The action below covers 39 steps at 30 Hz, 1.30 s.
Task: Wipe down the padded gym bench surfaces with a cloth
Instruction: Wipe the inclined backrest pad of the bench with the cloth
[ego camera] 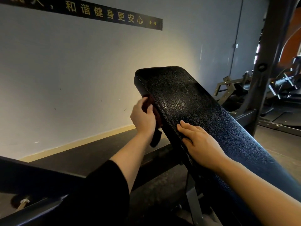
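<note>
The left hand (143, 118) grips a dark cloth (154, 126) and presses it against the left side edge of the padded bench (187, 101), near the top end. The right hand (200, 142) lies flat with straight fingers on the top face, holding nothing. I judge the wiping is in the middle: the edge is in work, and I cannot tell how much of the top is already clean. The bench is inclined; its long axis runs from lower right up toward the wall (65, 70).
</note>
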Available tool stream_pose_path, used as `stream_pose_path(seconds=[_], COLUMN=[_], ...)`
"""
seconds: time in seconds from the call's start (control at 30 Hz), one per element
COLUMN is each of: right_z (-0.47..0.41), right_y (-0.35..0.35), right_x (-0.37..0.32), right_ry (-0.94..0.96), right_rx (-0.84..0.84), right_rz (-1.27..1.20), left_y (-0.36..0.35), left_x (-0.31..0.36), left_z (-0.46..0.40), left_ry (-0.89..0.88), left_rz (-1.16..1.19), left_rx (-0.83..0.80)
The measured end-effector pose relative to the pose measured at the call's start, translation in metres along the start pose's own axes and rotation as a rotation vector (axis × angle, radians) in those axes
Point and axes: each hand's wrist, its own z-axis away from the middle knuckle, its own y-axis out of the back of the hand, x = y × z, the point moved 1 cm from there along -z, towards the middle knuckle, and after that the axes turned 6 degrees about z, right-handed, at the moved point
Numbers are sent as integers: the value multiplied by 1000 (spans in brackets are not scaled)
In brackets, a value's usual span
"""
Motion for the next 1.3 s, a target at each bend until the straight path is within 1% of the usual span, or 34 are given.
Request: stream_pose_path(seconds=[0.07, 0.1, 0.17, 0.27, 0.33, 0.37, 0.43, 0.5, 0.57, 0.7, 0.8, 0.87, 0.9, 0.97, 1.0, 1.03, 1.17, 1.3], right_z=[0, 0, -1, -1, 0, 0, 0, -1, -2, -3, -3, 5, 12, 34, 46, 57, 80, 79], right_y=[-1, -1, -1, -2, -1, -1, 0, -1, -1, 0, 6, 13, 17, 25, 29, 31, 24, 16], right_x=[0, 0, -1, -2, -2, -1, 0, 1, 1, -2, -3, -2, 0, 8, 13, 19, 29, 26], right_ry=[-3, -5, -7, -7, -6, -6, -5, -7, -15, -36, -25, -8, -14, -53, -75, -91, -65, -97], right_rx=[1, 4, 13, 15, 11, 8, -3, -6, -5, -9, -97, -144, -134, -68, -47, -50, -180, -152], right_rz=[-3, -3, 0, 13, 18, 15, 4, 2, 8, 13, 8, -7, -6, 34, 60, 80, 93, 94], left_y=[-5, -8, -9, 2, 6, 4, -1, -3, -4, 4, 10, 15, 16, 18, 18, 18, 14, 16], left_x=[5, 7, 7, 1, -3, -4, 0, 3, 3, -3, -5, -4, -1, 9, 15, 20, 20, 8], left_z=[-11, -6, 15, 55, 55, 45, 25, 18, 29, 83, 120, 119, 111, 88, 78, 73, 97, 148], left_ry=[78, 83, 38, -76, -111, -84, 35, 111, 109, -11, -54, -50, -16, 126, 189, 214, 142, 93], left_rz=[31, 13, 10, 81, 56, 36, 26, 56, 67, 72, 73, 80, 89, 114, 117, 110, 61, 65], left_rx=[58, 60, 34, -22, -41, -27, 15, 37, 6, -100, -198, -237, -208, -107, -82, -84, -128, -116])
